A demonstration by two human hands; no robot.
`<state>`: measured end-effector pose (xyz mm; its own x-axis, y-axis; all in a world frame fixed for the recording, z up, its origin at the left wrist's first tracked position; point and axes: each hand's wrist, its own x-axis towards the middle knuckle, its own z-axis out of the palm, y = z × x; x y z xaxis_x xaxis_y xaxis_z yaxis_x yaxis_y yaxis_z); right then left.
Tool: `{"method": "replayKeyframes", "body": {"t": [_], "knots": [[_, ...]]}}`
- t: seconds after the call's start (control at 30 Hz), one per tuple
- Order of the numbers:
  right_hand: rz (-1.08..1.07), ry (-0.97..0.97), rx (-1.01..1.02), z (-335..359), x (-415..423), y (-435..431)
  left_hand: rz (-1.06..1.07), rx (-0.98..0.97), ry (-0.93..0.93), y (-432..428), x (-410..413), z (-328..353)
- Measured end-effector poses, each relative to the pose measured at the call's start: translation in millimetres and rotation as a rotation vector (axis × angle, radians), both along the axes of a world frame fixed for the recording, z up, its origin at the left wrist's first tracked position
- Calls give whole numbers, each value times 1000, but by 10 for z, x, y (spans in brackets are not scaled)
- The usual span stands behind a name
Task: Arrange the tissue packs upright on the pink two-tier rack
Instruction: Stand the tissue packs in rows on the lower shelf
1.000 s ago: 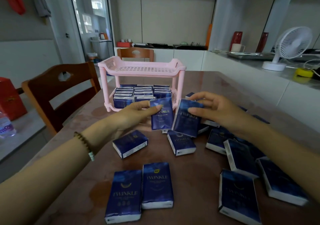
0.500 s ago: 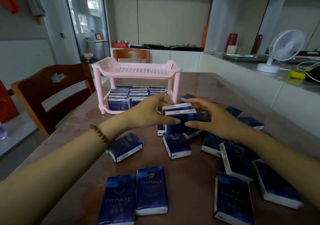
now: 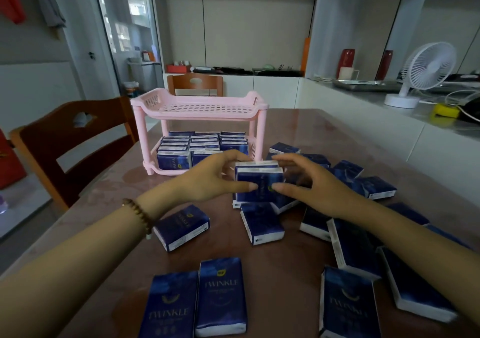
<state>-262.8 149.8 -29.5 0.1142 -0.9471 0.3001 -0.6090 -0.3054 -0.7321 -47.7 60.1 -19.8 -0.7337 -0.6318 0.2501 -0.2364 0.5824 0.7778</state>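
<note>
A: Start with the table [image 3: 298, 130]. What is on it?

B: The rack [image 3: 200, 109] stands toward its far left. The top tier is bare. The bottom tier holds upright packs [image 3: 202, 146] in three rows, nearly full by the look of it.

A: And the rest of the packs?

B: The loose packs [image 3: 220, 296] lie flat in front of the rack and off to its right, some overlapping, two side by side nearest the camera.

A: The hands?

B: Both are just in front of the rack's lower right corner. The left hand [image 3: 207, 179] and right hand [image 3: 311, 184] press a pair of packs [image 3: 259, 181] between them, thumbs on the near face and fingers curled over the top. The two packs stand on edge, face to face.

A: What could go wrong from here?

B: My guess: the packs are soft and slick, so a squeeze from the ends alone could let them slide apart or buckle as they lift. The bottom tier looks to have little room left, and the top tier hangs low over it, so pushing in there could catch the rim or knock a standing row over. On the top tier nothing braces them yet, so they could tip flat when let go.
</note>
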Motion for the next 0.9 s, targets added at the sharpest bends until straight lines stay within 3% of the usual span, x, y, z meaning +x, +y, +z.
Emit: {"method": "replayKeyframes", "body": {"t": [0.13, 0.37, 0.9], "knots": [[-34, 77, -48, 107, 10, -132, 70, 42, 30, -201, 226, 151], [-44, 109, 48, 116, 105, -416, 220, 137, 39, -607, 305, 185], [-51, 68, 43, -121, 148, -508, 157, 139, -19, -1100, -200, 146]]}}
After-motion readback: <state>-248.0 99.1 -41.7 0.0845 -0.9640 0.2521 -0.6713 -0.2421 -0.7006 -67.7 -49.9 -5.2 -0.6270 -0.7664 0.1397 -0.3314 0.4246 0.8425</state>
